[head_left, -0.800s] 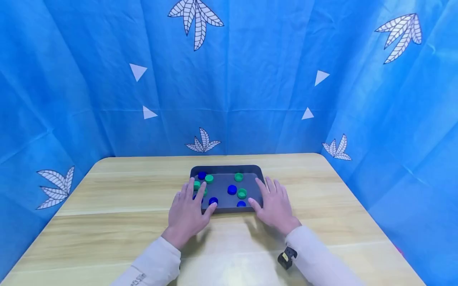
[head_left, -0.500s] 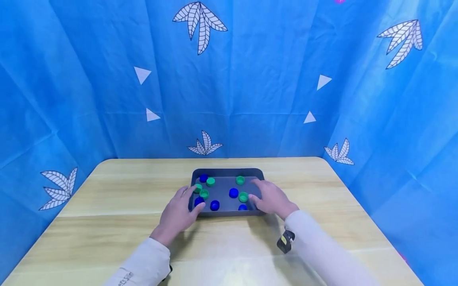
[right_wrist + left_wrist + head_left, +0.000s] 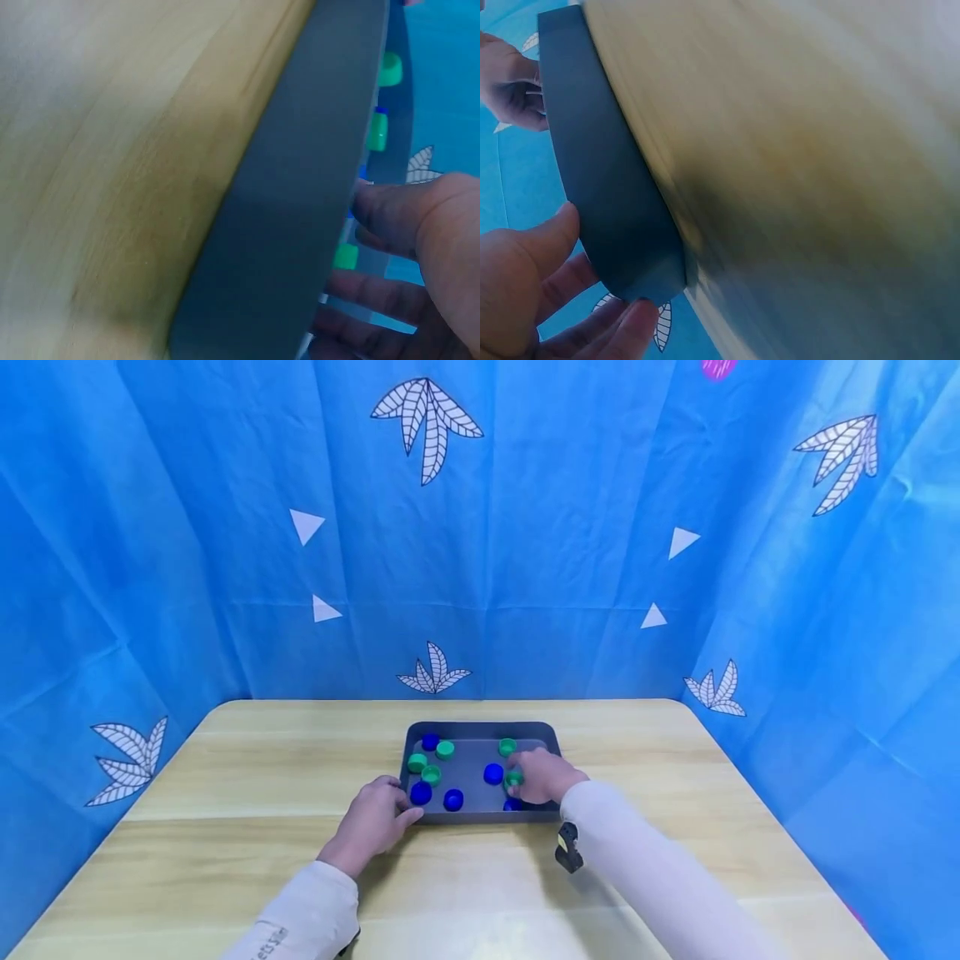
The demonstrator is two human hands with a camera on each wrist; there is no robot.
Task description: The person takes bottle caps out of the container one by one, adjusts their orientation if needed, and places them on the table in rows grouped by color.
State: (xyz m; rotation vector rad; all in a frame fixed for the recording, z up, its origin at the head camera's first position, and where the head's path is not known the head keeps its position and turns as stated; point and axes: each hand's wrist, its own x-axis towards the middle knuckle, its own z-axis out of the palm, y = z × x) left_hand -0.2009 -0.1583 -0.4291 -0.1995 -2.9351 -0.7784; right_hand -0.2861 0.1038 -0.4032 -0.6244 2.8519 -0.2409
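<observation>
A dark grey tray lies on the table, with several green and blue bottle caps inside. My left hand holds the tray's near left corner; in the left wrist view its thumb is at the rim and its fingers are around the corner. Over the tray's right part, my right hand reaches down, pinching a green bottle cap between thumb and fingers. Close by are a blue bottle cap and, farther back, another green one. In the right wrist view the tray's wall hides the right fingertips.
More caps sit at the tray's left side, among them a green cap and a blue cap. The light wooden table ends at a blue curtain with leaf prints. A black wrist device sits under the right sleeve.
My right hand has lowered into the tray, its fingers closing at a green bottle cap. My left hand has drawn back from over the caps to the near left corner. The head view has shifted slightly.
</observation>
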